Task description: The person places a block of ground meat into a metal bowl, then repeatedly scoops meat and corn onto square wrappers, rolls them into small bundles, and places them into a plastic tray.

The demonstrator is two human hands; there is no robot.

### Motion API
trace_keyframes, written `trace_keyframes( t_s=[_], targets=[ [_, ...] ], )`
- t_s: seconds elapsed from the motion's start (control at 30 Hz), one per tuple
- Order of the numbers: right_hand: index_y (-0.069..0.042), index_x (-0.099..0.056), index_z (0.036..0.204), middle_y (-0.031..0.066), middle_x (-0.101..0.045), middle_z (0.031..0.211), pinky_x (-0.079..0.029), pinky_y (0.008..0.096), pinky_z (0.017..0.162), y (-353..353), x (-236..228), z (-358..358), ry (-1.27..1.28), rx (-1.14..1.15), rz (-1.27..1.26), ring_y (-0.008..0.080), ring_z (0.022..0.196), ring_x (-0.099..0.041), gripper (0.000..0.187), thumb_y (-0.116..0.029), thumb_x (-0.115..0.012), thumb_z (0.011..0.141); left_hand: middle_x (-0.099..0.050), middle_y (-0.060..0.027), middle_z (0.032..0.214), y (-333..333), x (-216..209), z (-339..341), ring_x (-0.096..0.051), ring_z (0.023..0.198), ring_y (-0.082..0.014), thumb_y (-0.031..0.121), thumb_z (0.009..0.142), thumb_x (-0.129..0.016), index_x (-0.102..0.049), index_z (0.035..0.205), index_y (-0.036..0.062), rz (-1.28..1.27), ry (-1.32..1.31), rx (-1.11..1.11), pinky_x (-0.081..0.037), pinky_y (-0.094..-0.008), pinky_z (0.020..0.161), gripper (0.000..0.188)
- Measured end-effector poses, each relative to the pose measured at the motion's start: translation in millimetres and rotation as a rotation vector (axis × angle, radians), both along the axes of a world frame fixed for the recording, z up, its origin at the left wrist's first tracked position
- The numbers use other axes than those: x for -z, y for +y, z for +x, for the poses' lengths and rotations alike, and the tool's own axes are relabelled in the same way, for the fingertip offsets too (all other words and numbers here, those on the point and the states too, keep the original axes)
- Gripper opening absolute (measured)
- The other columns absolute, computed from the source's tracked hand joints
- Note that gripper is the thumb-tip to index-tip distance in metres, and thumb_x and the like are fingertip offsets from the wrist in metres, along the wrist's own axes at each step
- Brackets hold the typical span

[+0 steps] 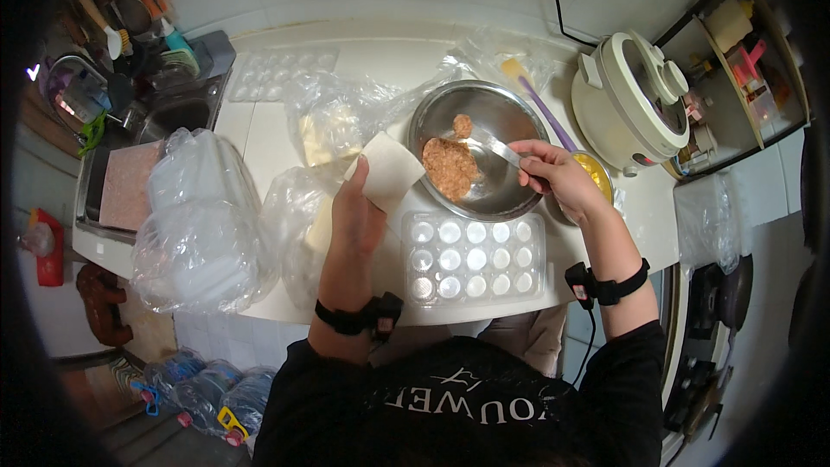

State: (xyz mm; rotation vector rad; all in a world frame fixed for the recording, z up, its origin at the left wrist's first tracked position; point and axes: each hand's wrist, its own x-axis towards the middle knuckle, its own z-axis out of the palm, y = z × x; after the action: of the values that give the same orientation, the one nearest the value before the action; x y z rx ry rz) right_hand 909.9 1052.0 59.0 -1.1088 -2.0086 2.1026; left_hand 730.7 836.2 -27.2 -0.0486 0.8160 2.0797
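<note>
A white kitchen countertop [380, 56] runs along a pale wall, with a stainless-steel mixing bowl [506, 186] on it. Just left of the bowl, your left hand [359, 216] pinches a square white dough wrapper [389, 175], thumb on its face; its corner overlaps the bowl's rim in view. Over the bowl's right rim, your right hand [562, 180] has its fingers closed around a flat metal spreader [503, 150], with a lump of minced filling [462, 126] at its tip. A larger mass of filling [450, 171] lies inside the bowl, on its left side. On the bowl's near side sits a clear compartment tray [475, 261]. A purple-handled spatula [549, 112] lies by the bowl's far-right rim; farther right stands a cream multicooker [596, 117]. Left of the bowl, a clear bag holds pale wrappers [328, 137]; well left is a sink [177, 112].
</note>
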Motion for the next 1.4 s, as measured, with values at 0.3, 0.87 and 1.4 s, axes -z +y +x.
trace_keyframes(
  t_s=[0.3,0.87,1.4],
  targets=[
    [-0.008,-0.056,0.123,0.0024,-0.059,0.082,-0.045,0.0246,0.067,-74.5,-24.4,38.5,0.200,-0.113,0.469,0.0102,0.073,-0.052,0.029,-0.005,-0.048,0.096,-0.032,-0.0180,0.147,-4.7,-54.8,41.6,-0.032,0.137,-0.0286,0.028,0.104,-0.018,-0.022,0.144,-0.0046,0.333,0.091,0.294,-0.024,-0.0407,0.115,0.051],
    [-0.015,-0.062,0.126,0.0128,-0.054,0.093,-0.047,0.0372,0.073,-146.7,-26.2,115.0,0.227,-0.278,1.513,0.0282,0.083,-0.054,0.065,0.010,-0.057,0.066,-0.031,-0.0189,0.149,-44.8,-80.7,113.2,-0.028,0.139,-0.0332,0.039,0.103,-0.011,-0.018,0.145,-0.0051,0.402,-0.032,0.087,-0.020,-0.0464,0.117,0.061],
    [-0.015,-0.060,0.127,0.0137,-0.052,0.091,-0.048,0.0375,0.074,-176.4,-27.1,121.9,0.348,-0.272,1.430,0.0298,0.083,-0.054,0.062,0.011,-0.056,0.071,-0.029,-0.0181,0.150,-57.6,-80.0,147.6,-0.026,0.140,-0.0326,0.040,0.103,-0.014,-0.016,0.147,-0.0031,0.488,0.001,0.168,-0.020,-0.0462,0.117,0.061]
  ],
)
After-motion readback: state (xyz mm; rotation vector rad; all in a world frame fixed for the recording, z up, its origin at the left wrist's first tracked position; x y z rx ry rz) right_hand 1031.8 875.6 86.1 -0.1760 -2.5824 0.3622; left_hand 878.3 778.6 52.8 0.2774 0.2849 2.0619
